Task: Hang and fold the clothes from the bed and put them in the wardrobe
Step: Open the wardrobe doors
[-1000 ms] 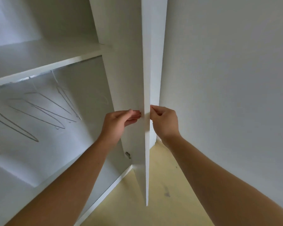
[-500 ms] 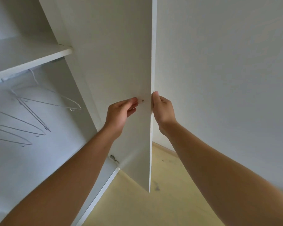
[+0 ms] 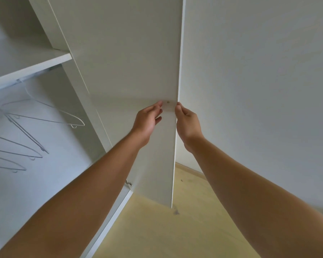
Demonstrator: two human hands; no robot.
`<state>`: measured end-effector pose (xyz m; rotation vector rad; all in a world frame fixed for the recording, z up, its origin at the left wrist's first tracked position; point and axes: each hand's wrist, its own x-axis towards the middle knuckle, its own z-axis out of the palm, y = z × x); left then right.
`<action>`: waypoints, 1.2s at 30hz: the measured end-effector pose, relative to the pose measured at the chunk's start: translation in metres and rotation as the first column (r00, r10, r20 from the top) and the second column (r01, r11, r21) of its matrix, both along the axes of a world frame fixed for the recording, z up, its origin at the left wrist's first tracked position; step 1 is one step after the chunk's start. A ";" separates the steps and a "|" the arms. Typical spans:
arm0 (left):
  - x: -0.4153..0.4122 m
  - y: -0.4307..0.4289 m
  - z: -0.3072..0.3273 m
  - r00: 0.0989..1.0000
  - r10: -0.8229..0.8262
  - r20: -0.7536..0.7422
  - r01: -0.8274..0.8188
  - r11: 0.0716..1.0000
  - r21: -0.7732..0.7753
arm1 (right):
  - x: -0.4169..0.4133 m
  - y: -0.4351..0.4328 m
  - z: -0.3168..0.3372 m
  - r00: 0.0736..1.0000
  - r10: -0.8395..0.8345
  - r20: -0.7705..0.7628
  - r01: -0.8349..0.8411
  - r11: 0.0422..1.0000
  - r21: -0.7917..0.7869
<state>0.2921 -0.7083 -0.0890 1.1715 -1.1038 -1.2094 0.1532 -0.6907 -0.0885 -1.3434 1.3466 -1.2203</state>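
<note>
The white wardrobe door stands open, its inner face turned towards me. My left hand rests on that inner face with its fingertips beside a small screw. My right hand holds the door's free edge, thumb on the near side and fingers hidden behind the panel. Several bare wire hangers hang on the rail inside the wardrobe at the left. No clothes and no bed are in view.
A white shelf runs above the hanger rail. A plain white wall fills the right side close to the door. Below is light yellow floor. A metal hinge sits low on the door.
The door has swung further open, showing more of its inner face. Both hands stayed at its free edge and rose slightly in view.
</note>
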 end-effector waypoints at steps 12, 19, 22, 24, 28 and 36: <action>0.073 0.089 -0.024 0.990 0.108 -0.092 -0.102 0.992 0.070 | 0.054 0.054 -0.002 0.986 0.147 -0.078 -0.147 0.989 0.016; 0.194 0.185 -0.058 0.875 0.458 -0.156 -0.420 0.879 0.228 | 0.169 0.095 -0.009 0.840 0.513 -0.176 -0.507 0.858 0.081; 0.238 0.219 -0.064 0.790 0.589 -0.170 -0.547 0.802 0.239 | 0.221 0.117 -0.012 0.772 0.609 -0.183 -0.598 0.793 0.115; 0.265 0.241 -0.066 0.725 0.669 -0.164 -0.629 0.740 0.239 | 0.254 0.132 -0.017 0.727 0.669 -0.155 -0.654 0.743 0.141; 0.313 0.279 -0.068 0.584 0.802 -0.124 -0.769 0.596 0.230 | 0.309 0.158 -0.028 0.611 0.768 -0.194 -0.753 0.639 0.159; 0.404 0.291 -0.078 0.349 0.928 0.129 -0.916 0.308 0.258 | 0.365 0.178 -0.040 0.536 0.808 -0.244 -0.788 0.583 0.199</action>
